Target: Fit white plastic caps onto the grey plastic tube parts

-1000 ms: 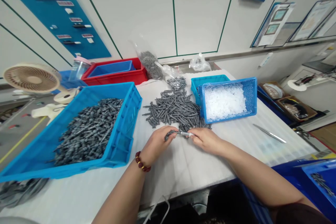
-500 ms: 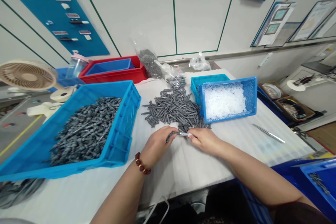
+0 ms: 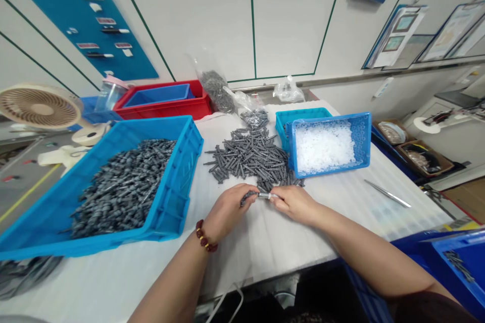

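My left hand point(image 3: 228, 210) is closed around a dark grey ribbed part point(image 3: 248, 196), whose silvery shaft points right. At the shaft's end, my right hand point(image 3: 296, 203) pinches a small white plastic piece point(image 3: 273, 196); whether it is fully seated on the shaft I cannot tell. Just beyond both hands lies a heap of similar dark grey parts point(image 3: 250, 156) on the white-covered table. A blue bin point(image 3: 369, 144) holding many small white pieces point(image 3: 324, 146) leans tilted toward me, right of the heap.
A large blue crate point(image 3: 195, 146) of grey parts stands at left. Behind are a red bin point(image 3: 162, 110), plastic bags of parts point(image 3: 215, 88) and a teal bin point(image 3: 303, 112). Metal tweezers point(image 3: 388, 194) lie at right. A fan point(image 3: 41, 108) stands far left.
Almost nothing differs. Both hands keep their hold on the same part, and the white piece and shaft have shifted only very slightly.
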### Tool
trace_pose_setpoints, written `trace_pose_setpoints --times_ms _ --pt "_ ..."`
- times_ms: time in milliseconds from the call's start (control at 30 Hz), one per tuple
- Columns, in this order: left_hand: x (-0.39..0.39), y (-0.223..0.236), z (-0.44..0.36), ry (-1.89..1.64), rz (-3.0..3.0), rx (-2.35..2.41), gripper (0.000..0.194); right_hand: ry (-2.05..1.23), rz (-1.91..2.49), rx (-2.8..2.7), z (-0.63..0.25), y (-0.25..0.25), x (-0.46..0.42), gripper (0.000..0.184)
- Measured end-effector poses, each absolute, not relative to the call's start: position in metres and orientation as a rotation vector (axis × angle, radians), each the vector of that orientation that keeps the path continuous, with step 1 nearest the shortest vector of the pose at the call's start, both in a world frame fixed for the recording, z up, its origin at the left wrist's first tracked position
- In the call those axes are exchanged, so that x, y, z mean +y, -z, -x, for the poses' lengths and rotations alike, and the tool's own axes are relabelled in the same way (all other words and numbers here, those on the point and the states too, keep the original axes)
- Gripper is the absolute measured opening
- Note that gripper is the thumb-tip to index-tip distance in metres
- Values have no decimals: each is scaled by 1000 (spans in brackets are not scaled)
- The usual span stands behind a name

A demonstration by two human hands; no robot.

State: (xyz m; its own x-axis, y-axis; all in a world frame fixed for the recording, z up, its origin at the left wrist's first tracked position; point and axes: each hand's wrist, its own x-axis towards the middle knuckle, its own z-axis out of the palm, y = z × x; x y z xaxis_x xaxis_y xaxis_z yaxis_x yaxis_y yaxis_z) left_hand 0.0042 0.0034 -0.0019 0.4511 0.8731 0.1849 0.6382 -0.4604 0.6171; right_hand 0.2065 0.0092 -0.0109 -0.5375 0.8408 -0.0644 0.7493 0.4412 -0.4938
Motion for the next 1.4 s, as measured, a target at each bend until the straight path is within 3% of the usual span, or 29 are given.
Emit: trace_pose_setpoints --times_ms 233,467,1067,1400 --pt "1 5 -8 -746 -2301 1208 15 -627 1510 -2518 -205 9 8 29" --pt "0 10 -7 -797 -2309 1199 14 -680 1269 -2460 -204 15 6 20" --pt "-4 8 -13 -854 -2309 1160 16 -573 1643 -2409 -198 6 2 37" --pt "-19 -19 -9 -1047 -1908 1482 16 -482 1715 -2377 -202 -1 3 34"
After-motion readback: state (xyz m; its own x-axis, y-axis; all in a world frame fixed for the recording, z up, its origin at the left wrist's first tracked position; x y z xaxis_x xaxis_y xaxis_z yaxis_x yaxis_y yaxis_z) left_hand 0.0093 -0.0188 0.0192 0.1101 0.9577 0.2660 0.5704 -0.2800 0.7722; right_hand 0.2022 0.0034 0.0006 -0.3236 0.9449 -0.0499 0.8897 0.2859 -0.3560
